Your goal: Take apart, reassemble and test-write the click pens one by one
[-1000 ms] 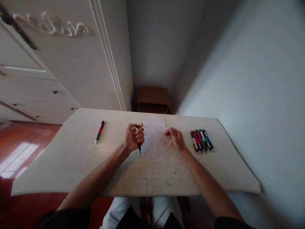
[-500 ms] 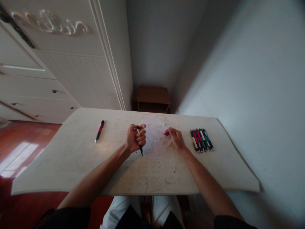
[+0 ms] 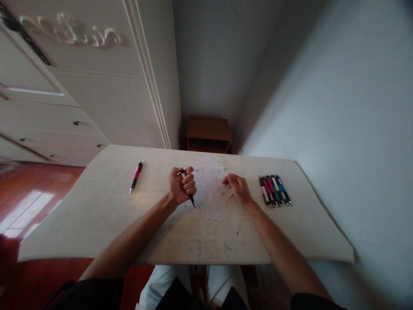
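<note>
My left hand is closed in a fist around a dark pen, whose point slants down over the left edge of a sheet of paper covered in writing. At the sheet's right edge lies my right hand, its fingers curled together and their tips at the paper. What they hold, if anything, is hidden. A pale paper corner pokes out beneath that hand. To the right, several pens with coloured grips lie side by side in a row.
A single pink and black pen lies at the left on the white table. Small dark specks and a bit of debris lie near the front edge. Beyond stand a brown wooden stand, a white cabinet and a wall.
My left hand has shifted slightly left and tilted, so the pen leans more, its point a little higher and to the right. My right hand looks nearly unmoved.
</note>
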`<action>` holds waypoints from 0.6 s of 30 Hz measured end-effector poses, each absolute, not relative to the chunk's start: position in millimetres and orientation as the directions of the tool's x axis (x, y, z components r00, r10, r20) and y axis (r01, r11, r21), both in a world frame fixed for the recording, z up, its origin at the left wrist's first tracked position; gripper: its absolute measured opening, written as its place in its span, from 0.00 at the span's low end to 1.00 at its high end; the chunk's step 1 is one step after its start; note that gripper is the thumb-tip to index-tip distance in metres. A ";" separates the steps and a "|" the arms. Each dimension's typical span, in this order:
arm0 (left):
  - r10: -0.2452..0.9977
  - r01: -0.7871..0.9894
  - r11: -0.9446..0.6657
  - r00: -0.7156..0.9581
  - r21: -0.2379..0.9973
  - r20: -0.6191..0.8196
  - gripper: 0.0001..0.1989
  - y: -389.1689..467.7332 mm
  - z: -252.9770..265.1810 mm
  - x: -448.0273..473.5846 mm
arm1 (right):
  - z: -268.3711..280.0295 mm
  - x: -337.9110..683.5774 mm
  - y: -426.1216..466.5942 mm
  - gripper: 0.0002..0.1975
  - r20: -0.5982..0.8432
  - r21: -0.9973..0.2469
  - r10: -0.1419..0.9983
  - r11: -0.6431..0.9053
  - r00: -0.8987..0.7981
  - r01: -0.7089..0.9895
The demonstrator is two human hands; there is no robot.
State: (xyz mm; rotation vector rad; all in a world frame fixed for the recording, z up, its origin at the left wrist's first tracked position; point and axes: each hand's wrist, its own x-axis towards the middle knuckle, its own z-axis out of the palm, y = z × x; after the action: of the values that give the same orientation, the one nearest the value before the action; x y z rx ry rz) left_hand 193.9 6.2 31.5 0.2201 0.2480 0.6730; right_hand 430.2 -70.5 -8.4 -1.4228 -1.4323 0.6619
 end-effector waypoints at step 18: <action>0.557 -0.496 0.798 0.824 0.344 -0.106 0.12 12.9 23.2 195.2 | -4.8 427.0 -72.0 0.25 0.251 -0.882 0.957 0.164 0.146 0.441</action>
State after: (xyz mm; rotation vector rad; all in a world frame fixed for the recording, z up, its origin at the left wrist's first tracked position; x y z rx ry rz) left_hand 195.2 12.9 23.2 0.3108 0.2066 0.5694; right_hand 427.0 -72.0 -4.8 -1.4348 -1.4533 0.6592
